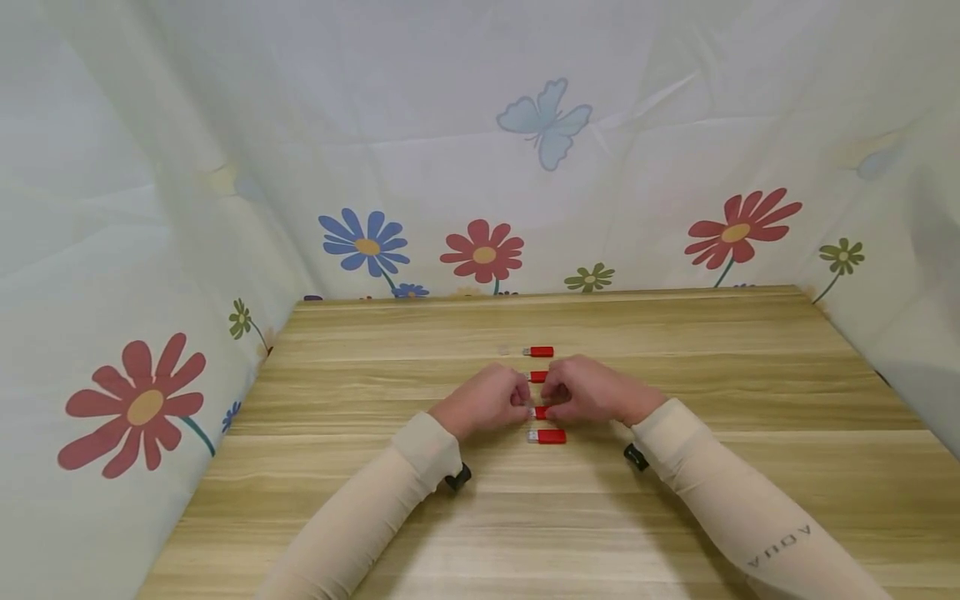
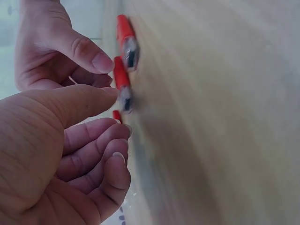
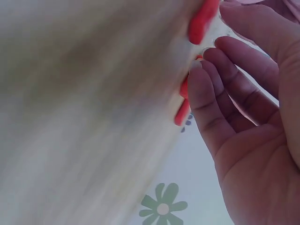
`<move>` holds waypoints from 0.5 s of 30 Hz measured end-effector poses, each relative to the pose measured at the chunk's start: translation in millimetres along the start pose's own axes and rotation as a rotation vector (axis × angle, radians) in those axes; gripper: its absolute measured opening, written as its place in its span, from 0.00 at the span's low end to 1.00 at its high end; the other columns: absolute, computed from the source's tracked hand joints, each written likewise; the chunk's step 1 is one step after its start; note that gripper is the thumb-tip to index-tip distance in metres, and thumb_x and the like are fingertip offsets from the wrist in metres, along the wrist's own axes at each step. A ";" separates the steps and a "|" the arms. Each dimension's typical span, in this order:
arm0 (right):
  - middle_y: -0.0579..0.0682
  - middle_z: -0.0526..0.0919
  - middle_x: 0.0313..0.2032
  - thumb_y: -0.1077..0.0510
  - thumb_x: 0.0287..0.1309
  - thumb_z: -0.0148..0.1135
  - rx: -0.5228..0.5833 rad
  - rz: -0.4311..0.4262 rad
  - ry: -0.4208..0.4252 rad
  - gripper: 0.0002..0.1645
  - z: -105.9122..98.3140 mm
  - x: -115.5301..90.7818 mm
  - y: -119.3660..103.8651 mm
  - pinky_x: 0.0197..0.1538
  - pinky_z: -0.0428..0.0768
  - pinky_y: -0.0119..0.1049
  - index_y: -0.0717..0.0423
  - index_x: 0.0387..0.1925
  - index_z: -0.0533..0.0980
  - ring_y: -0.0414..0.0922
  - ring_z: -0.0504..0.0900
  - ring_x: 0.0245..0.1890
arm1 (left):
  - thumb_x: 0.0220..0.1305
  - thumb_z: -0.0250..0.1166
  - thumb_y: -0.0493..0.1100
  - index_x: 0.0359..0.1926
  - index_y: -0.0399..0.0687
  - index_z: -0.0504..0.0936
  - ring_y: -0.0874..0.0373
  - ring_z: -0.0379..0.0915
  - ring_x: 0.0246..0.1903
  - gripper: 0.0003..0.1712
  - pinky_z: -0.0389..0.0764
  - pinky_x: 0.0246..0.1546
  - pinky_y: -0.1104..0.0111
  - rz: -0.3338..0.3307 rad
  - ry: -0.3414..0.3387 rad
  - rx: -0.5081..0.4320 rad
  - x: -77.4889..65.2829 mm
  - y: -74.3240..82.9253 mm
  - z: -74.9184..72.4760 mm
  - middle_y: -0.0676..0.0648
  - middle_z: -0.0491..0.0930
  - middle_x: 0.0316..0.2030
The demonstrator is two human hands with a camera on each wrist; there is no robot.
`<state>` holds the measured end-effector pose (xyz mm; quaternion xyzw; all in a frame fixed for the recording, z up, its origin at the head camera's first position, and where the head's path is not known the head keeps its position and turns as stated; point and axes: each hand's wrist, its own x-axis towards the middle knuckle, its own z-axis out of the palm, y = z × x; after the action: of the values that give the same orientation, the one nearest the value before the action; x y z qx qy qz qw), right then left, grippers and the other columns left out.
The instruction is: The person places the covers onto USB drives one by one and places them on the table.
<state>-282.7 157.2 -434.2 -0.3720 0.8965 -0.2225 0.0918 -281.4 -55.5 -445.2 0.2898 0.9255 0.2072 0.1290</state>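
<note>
Several red USB flash drives lie in a column on the table: a back one [image 1: 542, 352], a second [image 1: 539, 377], a third [image 1: 541, 413] and a front one [image 1: 551, 437]. Clear ends cover the metal plugs of the front drive [image 2: 129, 47] and the third drive [image 2: 122, 84]. My left hand [image 1: 491, 398] is beside the plug side of the third drive, thumb tip right at its clear end, fingers bent loosely. From the other side my right hand [image 1: 592, 390] comes to its red end, thumb and forefinger apart. Fingers partly hide the middle drives.
A small clear piece [image 1: 504, 350] lies left of the back drive. The wooden table [image 1: 360, 358] ends at a white curtain [image 1: 420, 167] printed with flowers and a butterfly. Dark wrist devices [image 1: 458, 477] hang under both pale sleeves.
</note>
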 end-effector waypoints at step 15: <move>0.49 0.86 0.38 0.58 0.59 0.73 -0.116 0.042 0.089 0.07 -14.5 12.5 -4.2 0.43 0.83 0.35 0.55 0.40 0.88 0.49 0.82 0.37 | 0.67 0.69 0.46 0.43 0.44 0.86 0.55 0.76 0.39 0.10 0.82 0.48 0.64 -0.018 0.125 0.127 9.7 -27.7 -29.9 0.48 0.82 0.39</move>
<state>-293.7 150.6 -419.4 -0.3474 0.9187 -0.1848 0.0348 -313.2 -79.6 -432.7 0.2753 0.9456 0.1645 0.0540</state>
